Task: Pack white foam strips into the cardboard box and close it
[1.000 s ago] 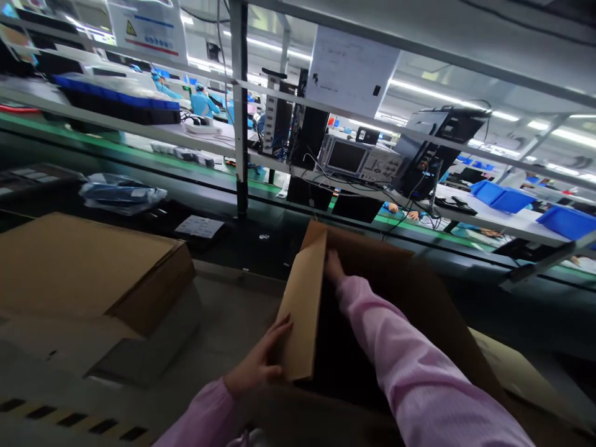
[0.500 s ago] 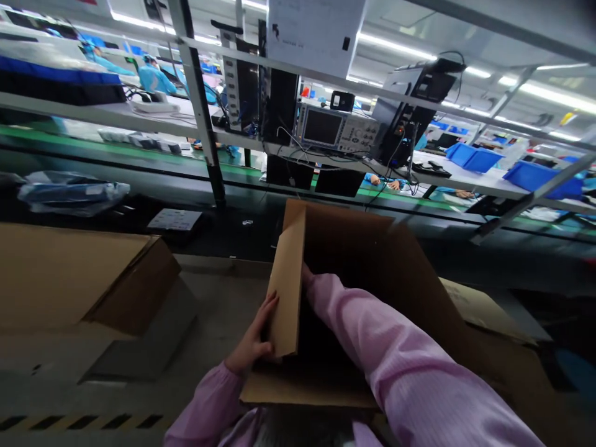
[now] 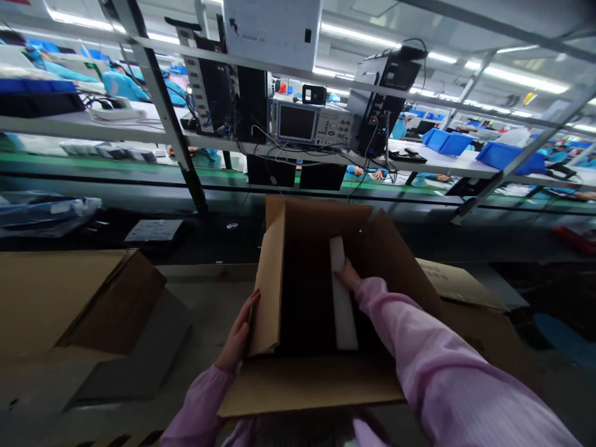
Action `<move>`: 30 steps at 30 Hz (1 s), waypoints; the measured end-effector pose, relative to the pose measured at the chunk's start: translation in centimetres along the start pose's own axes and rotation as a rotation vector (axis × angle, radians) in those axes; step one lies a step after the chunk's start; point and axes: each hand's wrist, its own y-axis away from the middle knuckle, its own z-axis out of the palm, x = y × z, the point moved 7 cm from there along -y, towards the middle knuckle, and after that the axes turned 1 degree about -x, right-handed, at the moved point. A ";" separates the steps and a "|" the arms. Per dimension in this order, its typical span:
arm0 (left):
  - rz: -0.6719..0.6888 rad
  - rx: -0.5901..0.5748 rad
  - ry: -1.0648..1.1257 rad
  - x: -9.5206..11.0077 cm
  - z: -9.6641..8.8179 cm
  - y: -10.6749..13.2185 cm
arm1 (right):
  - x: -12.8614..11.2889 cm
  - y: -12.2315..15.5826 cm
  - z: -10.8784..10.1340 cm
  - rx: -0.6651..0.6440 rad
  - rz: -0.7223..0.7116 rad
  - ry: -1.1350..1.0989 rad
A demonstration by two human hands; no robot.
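Observation:
An open cardboard box (image 3: 321, 385) stands in front of me with its flaps spread outward. Its dark inside is hard to make out. My left hand (image 3: 238, 332) holds the left flap (image 3: 270, 285) from its outer side, fingers together and thumb mostly hidden. Inside the box, my right hand (image 3: 348, 275) grips a long white strip (image 3: 343, 304) that looks like packing foam. The strip stands on edge, right of the middle of the opening. Part of the right hand's grip is hidden behind it.
Another cardboard box (image 3: 60, 298) stands at the left. Beyond my box runs a dark conveyor (image 3: 223, 239) carrying a plastic-wrapped item (image 3: 46, 211) and a labelled flat item (image 3: 153, 230). Above it, a shelf frame holds an oscilloscope (image 3: 298, 121). More cardboard (image 3: 459, 285) lies at right.
My right hand has moved rightward from behind the left flap, and the white strip now shows in it. My left hand stays at the left flap. The view has shifted right.

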 end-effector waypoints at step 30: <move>-0.141 -0.395 -1.044 2.3 4.2 -1.9 | 1.7 2.5 4.4 -0.104 -0.222 0.394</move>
